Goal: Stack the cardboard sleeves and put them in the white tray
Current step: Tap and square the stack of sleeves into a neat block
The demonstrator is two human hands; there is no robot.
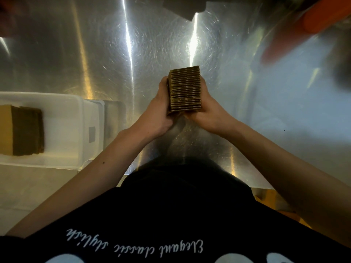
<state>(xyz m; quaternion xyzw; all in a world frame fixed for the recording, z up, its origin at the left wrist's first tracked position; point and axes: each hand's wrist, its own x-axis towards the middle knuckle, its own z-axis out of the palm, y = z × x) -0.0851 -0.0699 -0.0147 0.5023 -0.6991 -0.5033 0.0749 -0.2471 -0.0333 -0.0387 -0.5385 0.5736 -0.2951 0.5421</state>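
A thick stack of brown cardboard sleeves (pixel 185 89) is held above the middle of the steel table, its ribbed edges facing up. My left hand (pixel 159 109) grips its left side and my right hand (pixel 204 109) grips its right side, fingers wrapped underneath. The white tray (pixel 76 130) sits at the left, and another stack of cardboard sleeves (pixel 22 130) lies flat inside it.
The steel table (pixel 114 63) has glare streaks across it. A blurred orange object (pixel 303 25) hangs at the top right. A pale box edge (pixel 182 8) shows at the top centre. The table's near edge runs just in front of my body.
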